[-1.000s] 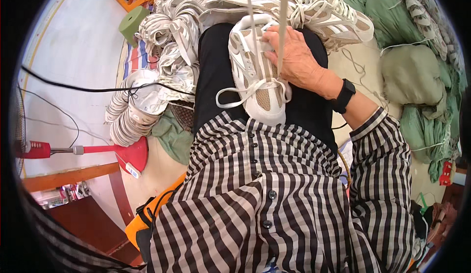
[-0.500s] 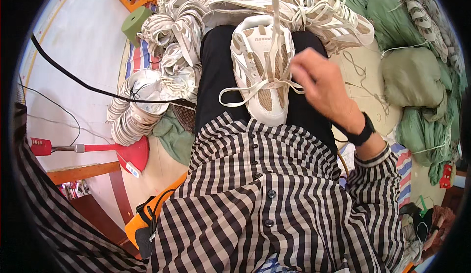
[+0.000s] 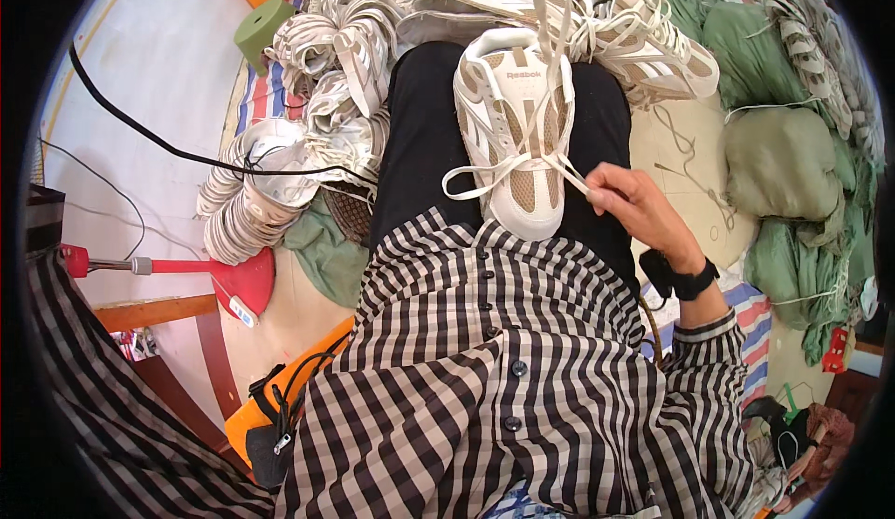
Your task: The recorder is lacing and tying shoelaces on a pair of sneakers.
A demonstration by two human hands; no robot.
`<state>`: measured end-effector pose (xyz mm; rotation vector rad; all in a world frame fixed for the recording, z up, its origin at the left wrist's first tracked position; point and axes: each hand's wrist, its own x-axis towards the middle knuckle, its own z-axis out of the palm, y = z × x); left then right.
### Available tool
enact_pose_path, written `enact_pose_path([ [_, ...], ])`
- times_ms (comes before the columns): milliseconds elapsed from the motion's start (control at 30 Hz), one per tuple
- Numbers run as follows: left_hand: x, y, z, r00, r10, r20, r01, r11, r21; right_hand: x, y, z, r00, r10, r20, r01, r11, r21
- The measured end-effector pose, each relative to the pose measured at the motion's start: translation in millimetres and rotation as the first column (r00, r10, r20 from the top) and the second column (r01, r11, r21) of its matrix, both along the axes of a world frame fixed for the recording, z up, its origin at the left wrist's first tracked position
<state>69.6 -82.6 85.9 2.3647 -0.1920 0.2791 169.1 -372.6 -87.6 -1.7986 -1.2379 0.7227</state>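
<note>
A white and tan sneaker (image 3: 523, 146) rests between my knees, toe toward me, heel away. A cream shoelace (image 3: 503, 170) crosses its front, looping out on the left side, while more lace runs up past the heel and out of the picture. Beside the toe on the right, my right hand (image 3: 639, 207) is closed, thumb and fingers pinching the lace strand that comes from the crossing. Only my left sleeve (image 3: 112, 361) shows along the left rim; the left hand itself is outside the picture.
Another laced sneaker (image 3: 648, 48) lies beyond my right knee. Stacked white shoe uppers (image 3: 256, 202) stand at left, near a red stand base (image 3: 244, 281) and a green stool (image 3: 261, 33). Green cloth bundles (image 3: 783, 160) fill the right side. A black cable (image 3: 158, 139) crosses at left.
My right hand has moved down and away from the sneaker, drawing the lace strand out to the right. The earlier blur at the fingers is gone.
</note>
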Motion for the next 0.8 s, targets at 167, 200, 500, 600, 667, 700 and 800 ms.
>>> enact_pose_path([
  [167,-2,12,5,0.999,0.047,0.02,-0.048,0.999,0.009,-1,-19,-10,0.931,-0.134,-0.339,0.129,0.991,-0.035],
  [200,-2,15,7,0.998,0.06,0.025,-0.06,0.998,0.01,-1,-19,-10,0.933,-0.099,-0.346,0.096,0.995,-0.026],
  [500,3,46,30,0.979,0.188,0.084,-0.193,0.979,0.068,13,33,80,0.945,-0.319,-0.066,0.314,0.839,0.445],
  [600,7,58,38,0.967,0.234,0.098,-0.243,0.966,0.091,4,50,130,0.971,-0.213,-0.109,0.238,0.818,0.523],
  [667,11,67,44,0.959,0.263,0.108,-0.274,0.956,0.106,0,60,153,0.928,0.136,-0.346,0.022,0.909,0.416],
  [700,13,71,48,0.955,0.276,0.11,-0.288,0.951,0.113,-3,65,157,0.874,0.232,-0.427,-0.056,0.921,0.385],
  [800,20,84,59,0.94,0.317,0.126,-0.333,0.932,0.14,-18,83,132,0.942,0.267,-0.201,-0.172,0.902,0.396],
])
